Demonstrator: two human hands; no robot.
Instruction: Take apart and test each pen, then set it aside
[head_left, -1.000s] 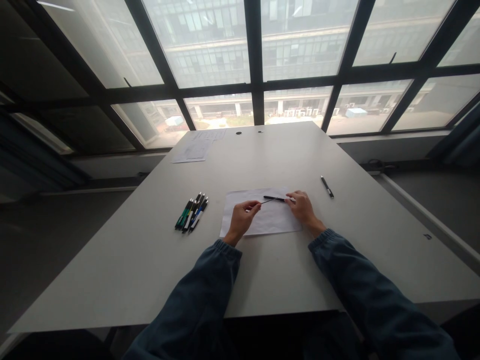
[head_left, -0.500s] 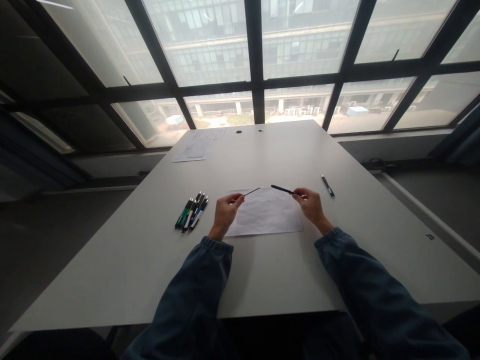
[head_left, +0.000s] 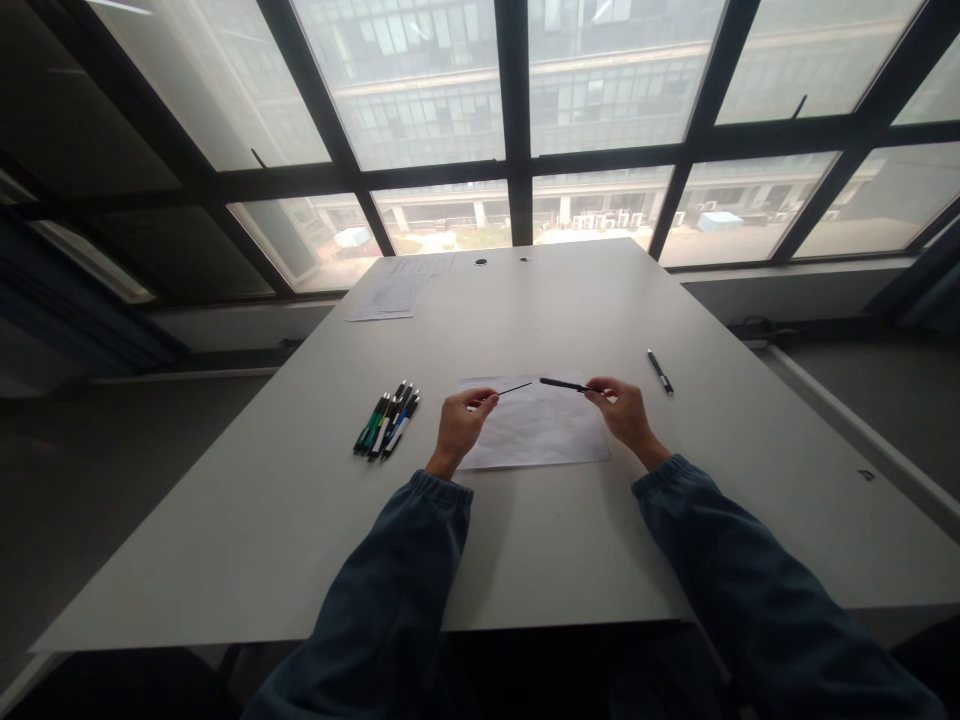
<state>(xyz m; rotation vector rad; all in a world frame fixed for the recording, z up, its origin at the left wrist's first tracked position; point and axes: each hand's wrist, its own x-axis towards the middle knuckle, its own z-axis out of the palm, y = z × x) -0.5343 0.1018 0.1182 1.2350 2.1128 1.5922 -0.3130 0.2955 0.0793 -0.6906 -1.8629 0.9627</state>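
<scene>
My left hand [head_left: 459,426] pinches a thin dark pen refill [head_left: 515,388] between thumb and fingertips. The refill points to the right, its far end close to the left end of a black pen barrel [head_left: 561,384]. Whether the two touch I cannot tell. That barrel is held in my right hand [head_left: 625,412], whose thumb and fingers grip its right end. Both hands are above a white sheet of paper [head_left: 541,435] lying on the table.
Several pens [head_left: 385,422] lie in a bunch on the white table [head_left: 300,540], left of the paper. A single black pen [head_left: 660,371] rests to the right. Printed sheets [head_left: 384,300] are at the far left, near the windows [head_left: 600,100].
My left hand has moved slightly right, bringing the refill's end closer to the pen barrel. The barrel is now tilted a little less. The view has shifted slightly.
</scene>
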